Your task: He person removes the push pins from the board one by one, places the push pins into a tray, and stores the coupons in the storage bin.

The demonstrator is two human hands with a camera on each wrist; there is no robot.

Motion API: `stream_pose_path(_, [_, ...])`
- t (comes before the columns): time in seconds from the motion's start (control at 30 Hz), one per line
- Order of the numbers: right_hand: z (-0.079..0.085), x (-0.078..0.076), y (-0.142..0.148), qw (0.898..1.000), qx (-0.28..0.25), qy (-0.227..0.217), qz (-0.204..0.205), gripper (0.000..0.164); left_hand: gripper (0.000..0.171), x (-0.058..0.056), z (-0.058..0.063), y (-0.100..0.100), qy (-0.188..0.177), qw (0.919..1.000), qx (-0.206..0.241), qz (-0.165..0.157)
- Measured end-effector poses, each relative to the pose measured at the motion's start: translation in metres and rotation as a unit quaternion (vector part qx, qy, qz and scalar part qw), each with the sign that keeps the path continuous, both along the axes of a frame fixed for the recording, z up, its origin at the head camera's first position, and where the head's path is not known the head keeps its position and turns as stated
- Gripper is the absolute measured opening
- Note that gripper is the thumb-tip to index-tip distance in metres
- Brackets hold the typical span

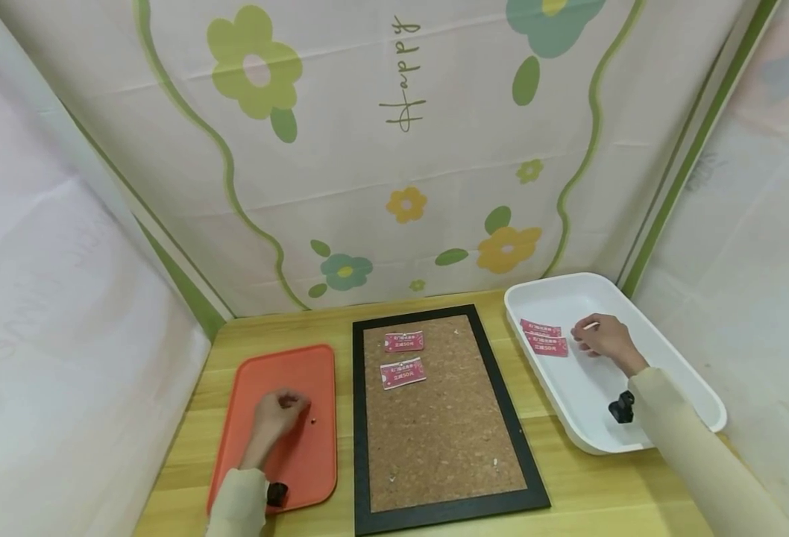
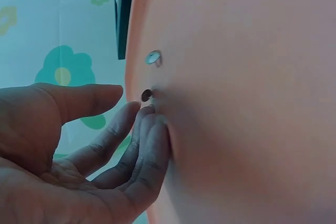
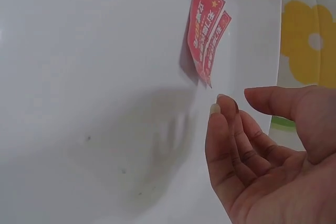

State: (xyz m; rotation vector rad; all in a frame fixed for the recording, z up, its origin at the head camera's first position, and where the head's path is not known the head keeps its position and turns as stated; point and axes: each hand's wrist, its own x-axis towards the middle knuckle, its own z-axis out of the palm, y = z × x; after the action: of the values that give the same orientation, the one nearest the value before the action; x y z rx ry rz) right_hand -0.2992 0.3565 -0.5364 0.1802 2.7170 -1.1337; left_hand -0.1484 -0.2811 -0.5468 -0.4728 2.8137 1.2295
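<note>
My left hand (image 1: 277, 415) is low over the orange tray (image 1: 287, 492), fingers bent and thumb apart from them. In the left wrist view, a dark-looking thumbtack (image 2: 147, 95) lies just beyond the fingertips, and a shiny thumbtack (image 2: 153, 57) is a little farther off. Inside the white tray (image 1: 589, 403), my right hand (image 1: 602, 335) hovers beside two overlapping red-pink coupons (image 3: 205, 30). A gap shows between its thumb and bent fingers, with nothing held. Two similar coupons, an upper coupon (image 1: 404, 341) and a lower coupon (image 1: 403, 374), are on the cork board (image 1: 441, 432).
The black frame (image 1: 362, 447) of the cork board stands between the two trays on the wooden table (image 1: 186, 447). Small pale bits (image 1: 495, 464) show near the board's corners. A flower-patterned curtain (image 1: 341, 149) hangs behind, with white sheets at both sides.
</note>
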Motion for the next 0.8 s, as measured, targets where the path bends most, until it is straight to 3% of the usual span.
stream_pose_path(0.23, [0.023, 0.003, -0.02, 0.999, -0.02, 0.036, 0.026, 0.041, 0.026, 0.0, 0.008, -0.002, 0.012, 0.9979, 0.064, 0.004])
stream_pose_path(0.37, [0.037, 0.009, -0.041, 0.996, -0.028, 0.071, 0.053, 0.04, 0.027, 0.0, 0.012, -0.001, 0.029, 0.9979, 0.058, -0.001])
stream_pose_path(0.53, [0.048, 0.015, -0.068, 0.989, 0.005, 0.124, 0.083, 0.033, 0.023, -0.003, 0.013, 0.01, 0.052, 0.9975, 0.04, -0.027])
stream_pose_path(0.67, [0.052, 0.018, -0.091, 0.986, -0.014, 0.132, 0.1, 0.03, 0.02, -0.007, 0.012, 0.025, 0.065, 0.9967, 0.022, -0.042])
stream_pose_path(0.8, [0.049, 0.021, -0.116, 0.986, -0.047, 0.113, 0.11, 0.03, 0.021, -0.013, 0.015, 0.038, 0.074, 0.996, 0.02, -0.046])
